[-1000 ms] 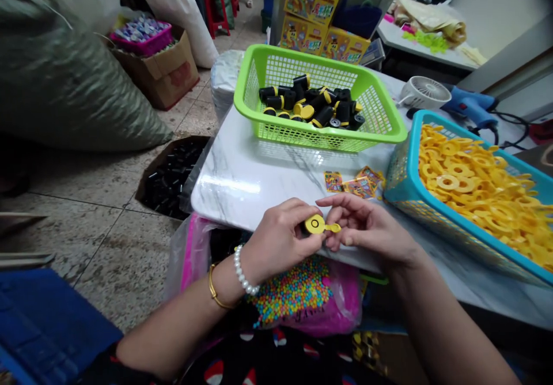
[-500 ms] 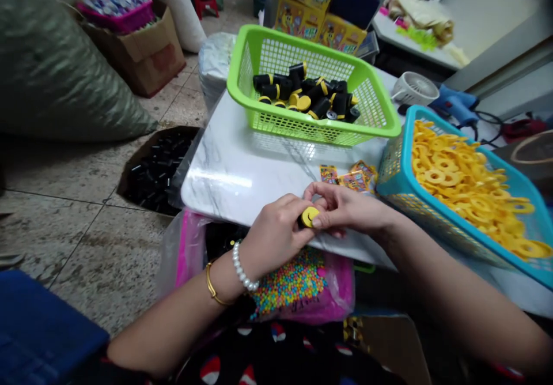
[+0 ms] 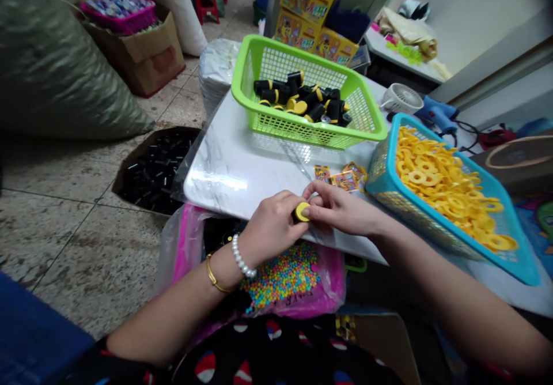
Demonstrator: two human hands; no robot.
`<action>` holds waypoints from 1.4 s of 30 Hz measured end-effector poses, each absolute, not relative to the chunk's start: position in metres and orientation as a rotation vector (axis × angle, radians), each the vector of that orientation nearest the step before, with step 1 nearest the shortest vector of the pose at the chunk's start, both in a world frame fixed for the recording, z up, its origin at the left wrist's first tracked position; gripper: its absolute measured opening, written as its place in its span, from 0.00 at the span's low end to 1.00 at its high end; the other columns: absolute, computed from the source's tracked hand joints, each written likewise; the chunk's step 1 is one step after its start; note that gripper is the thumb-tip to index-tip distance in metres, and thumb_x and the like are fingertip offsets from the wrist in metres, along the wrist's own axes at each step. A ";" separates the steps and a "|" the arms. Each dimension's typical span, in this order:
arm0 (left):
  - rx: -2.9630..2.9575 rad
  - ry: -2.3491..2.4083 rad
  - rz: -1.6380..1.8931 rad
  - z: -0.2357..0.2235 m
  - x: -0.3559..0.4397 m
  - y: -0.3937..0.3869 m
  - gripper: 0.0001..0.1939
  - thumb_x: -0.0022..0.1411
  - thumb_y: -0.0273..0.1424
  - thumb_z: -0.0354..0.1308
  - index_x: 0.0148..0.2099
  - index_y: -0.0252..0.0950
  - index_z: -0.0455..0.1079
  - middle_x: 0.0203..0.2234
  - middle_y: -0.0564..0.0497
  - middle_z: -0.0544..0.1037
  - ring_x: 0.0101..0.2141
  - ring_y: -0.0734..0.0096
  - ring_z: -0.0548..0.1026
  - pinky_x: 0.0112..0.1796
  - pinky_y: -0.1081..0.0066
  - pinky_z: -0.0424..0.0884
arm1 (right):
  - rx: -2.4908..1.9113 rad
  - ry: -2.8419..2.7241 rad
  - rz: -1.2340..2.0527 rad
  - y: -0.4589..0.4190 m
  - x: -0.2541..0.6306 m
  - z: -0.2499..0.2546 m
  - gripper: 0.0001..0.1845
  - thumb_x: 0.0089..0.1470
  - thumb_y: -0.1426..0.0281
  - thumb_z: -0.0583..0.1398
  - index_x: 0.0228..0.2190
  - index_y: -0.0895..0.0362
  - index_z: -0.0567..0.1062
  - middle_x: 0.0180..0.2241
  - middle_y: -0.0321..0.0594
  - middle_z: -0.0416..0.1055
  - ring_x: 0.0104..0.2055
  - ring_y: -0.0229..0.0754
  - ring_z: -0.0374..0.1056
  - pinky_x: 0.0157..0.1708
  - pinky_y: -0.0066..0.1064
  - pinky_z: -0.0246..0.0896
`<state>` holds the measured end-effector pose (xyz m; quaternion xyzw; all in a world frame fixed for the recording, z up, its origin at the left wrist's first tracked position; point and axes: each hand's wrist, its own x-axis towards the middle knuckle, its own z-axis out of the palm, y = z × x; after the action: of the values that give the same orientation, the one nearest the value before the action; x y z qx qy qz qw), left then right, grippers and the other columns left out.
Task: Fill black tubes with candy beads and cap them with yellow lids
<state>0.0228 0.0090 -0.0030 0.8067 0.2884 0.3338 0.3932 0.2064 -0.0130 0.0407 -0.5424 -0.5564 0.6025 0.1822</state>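
Note:
My left hand grips a small black cylinder at the front edge of the white marble-patterned tabletop. A yellow plastic cap sits on the cylinder's end, and the fingertips of my right hand press against it. Most of the cylinder is hidden by my fingers. Similar black cylinders with yellow parts lie in a lime-green plastic basket. Loose yellow plastic rings fill a tilted turquoise basket to the right of my right hand.
Small printed packets lie on the table. Below it are a pink bag of coloured beads and a floor box of black cylinders. A white fan and blue glue gun stand beyond.
The yellow piece with its protruding tab, visible a second ago, now sits against the cylinder's end with no tab showing. My right fingers have closed in on it, and the view has shifted slightly.

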 end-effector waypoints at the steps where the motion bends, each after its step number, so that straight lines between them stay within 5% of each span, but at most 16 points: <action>1: 2.045 0.731 0.822 -0.001 0.021 0.010 0.06 0.54 0.23 0.59 0.36 0.33 0.73 0.30 0.50 0.74 0.29 0.74 0.70 0.30 0.73 0.68 | -1.525 -1.546 1.691 -0.016 0.208 0.040 0.17 0.56 0.59 0.62 0.38 0.55 0.62 0.18 0.24 0.62 0.17 0.29 0.57 0.16 0.21 0.50; 7: 2.008 0.820 0.797 0.000 0.018 0.006 0.07 0.53 0.23 0.62 0.37 0.34 0.74 0.30 0.52 0.72 0.24 0.78 0.68 0.28 0.74 0.67 | -1.501 -1.356 1.848 -0.018 0.215 0.039 0.20 0.56 0.52 0.58 0.37 0.56 0.64 0.23 0.33 0.68 0.21 0.34 0.66 0.19 0.25 0.60; 15: 2.107 1.038 0.935 -0.008 0.030 -0.002 0.12 0.54 0.26 0.65 0.29 0.35 0.62 0.26 0.55 0.64 0.28 0.71 0.65 0.31 0.71 0.66 | -1.721 -1.573 1.205 -0.025 0.184 0.028 0.15 0.53 0.60 0.62 0.32 0.55 0.63 0.18 0.25 0.55 0.18 0.30 0.51 0.17 0.23 0.44; 23: 2.174 0.941 0.868 -0.010 0.028 -0.005 0.09 0.57 0.28 0.62 0.41 0.33 0.69 0.36 0.49 0.70 0.34 0.69 0.71 0.35 0.69 0.70 | -1.672 -1.800 0.581 -0.055 0.191 0.027 0.14 0.51 0.63 0.63 0.38 0.56 0.73 0.36 0.41 0.72 0.31 0.38 0.67 0.29 0.30 0.64; 34: 2.146 1.000 0.888 -0.009 0.028 -0.012 0.08 0.51 0.20 0.58 0.30 0.36 0.62 0.29 0.53 0.65 0.29 0.70 0.65 0.31 0.69 0.68 | -1.717 -1.953 0.432 -0.061 0.175 0.040 0.11 0.48 0.71 0.61 0.36 0.56 0.76 0.30 0.40 0.74 0.30 0.40 0.69 0.32 0.32 0.66; 38: 2.088 0.836 0.930 -0.008 0.019 -0.010 0.14 0.51 0.24 0.63 0.41 0.35 0.66 0.34 0.51 0.69 0.28 0.73 0.67 0.29 0.71 0.70 | -1.683 -2.063 0.679 -0.034 0.190 0.058 0.08 0.50 0.70 0.60 0.35 0.56 0.76 0.26 0.36 0.74 0.27 0.39 0.69 0.27 0.29 0.64; 42: 1.776 0.708 1.008 -0.008 0.007 -0.002 0.31 0.55 0.33 0.65 0.58 0.36 0.59 0.45 0.45 0.70 0.27 0.78 0.70 0.27 0.74 0.71 | -1.734 -1.853 0.213 0.011 0.205 0.113 0.15 0.51 0.67 0.62 0.42 0.56 0.75 0.32 0.41 0.76 0.30 0.41 0.71 0.32 0.33 0.66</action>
<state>0.0071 -0.0016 -0.0084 0.7250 0.2890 0.4114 0.4707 0.2051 0.0110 0.1126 -0.6509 -0.6957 0.0799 0.2931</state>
